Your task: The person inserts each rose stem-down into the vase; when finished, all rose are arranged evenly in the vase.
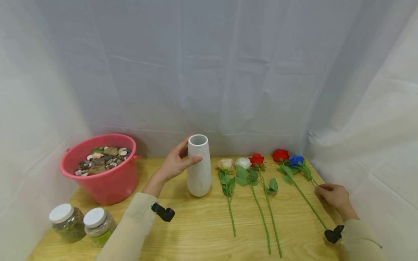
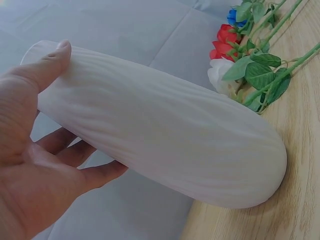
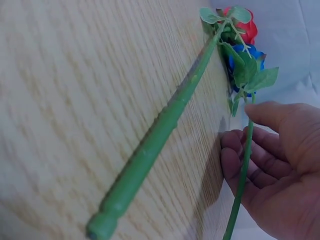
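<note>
A white ribbed vase (image 1: 199, 177) stands upright on the wooden table. My left hand (image 1: 174, 165) grips it near the rim, with the thumb across the front in the left wrist view and the other fingers behind. At the table's right side, my right hand (image 1: 334, 197) pinches the green stem of a blue rose (image 1: 296, 160). In the right wrist view that stem (image 3: 243, 175) runs between thumb and curled fingers, and the flower lies beyond the fingertips. Beside it is a red rose (image 1: 281, 156), its long stem slanting toward the front.
Mid-table lie a cream rose (image 1: 225, 165), a white rose (image 1: 244, 163) and another red rose (image 1: 257, 160), stems pointing forward. At left stand a pink bucket (image 1: 111, 188) of stones and shells and two white-lidded jars (image 1: 69, 224). White cloth (image 1: 209, 72) hangs behind and along both sides.
</note>
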The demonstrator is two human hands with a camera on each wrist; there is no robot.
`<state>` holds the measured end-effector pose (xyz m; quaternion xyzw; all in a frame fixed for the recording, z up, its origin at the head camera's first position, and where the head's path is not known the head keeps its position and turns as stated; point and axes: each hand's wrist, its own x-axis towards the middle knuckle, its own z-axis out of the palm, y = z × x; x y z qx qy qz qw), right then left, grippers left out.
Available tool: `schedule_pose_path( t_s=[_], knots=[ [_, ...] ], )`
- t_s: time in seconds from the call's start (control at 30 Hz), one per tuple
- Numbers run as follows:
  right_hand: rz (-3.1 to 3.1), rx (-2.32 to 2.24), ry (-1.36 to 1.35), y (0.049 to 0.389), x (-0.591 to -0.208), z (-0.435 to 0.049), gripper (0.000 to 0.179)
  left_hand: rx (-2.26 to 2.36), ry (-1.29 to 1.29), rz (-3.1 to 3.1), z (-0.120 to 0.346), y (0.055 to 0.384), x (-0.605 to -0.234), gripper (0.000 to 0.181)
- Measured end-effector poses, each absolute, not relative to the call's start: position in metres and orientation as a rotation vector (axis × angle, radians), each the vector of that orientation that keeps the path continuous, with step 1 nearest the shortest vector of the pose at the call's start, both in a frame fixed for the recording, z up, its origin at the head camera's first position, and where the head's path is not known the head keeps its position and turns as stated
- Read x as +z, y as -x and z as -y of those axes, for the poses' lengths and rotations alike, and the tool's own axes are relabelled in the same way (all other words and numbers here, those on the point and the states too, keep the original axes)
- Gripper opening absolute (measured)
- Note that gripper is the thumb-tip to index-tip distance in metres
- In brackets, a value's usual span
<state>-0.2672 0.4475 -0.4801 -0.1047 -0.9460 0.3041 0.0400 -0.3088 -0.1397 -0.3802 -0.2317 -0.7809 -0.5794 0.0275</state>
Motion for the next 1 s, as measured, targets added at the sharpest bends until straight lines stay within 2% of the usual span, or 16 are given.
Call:
schedule_pose_path(
  t_s=[0.43,0.83,1.0],
  knots=[
    [2.867,0.981,0.372,0.270,-0.487,-0.446,0.046,-1.774,0.719,2.413,0.139,0.309,-0.380,0.083],
    [2.819,1.117,0.383,0.270,-0.475,-0.441,0.046,-1.765,0.728,2.416,0.141,0.308,-0.380,0.083],
    [2.718,1.398,0.354,0.271,-0.463,-0.434,0.048,-1.758,0.724,2.421,0.141,0.307,-0.380,0.084]
  ],
)
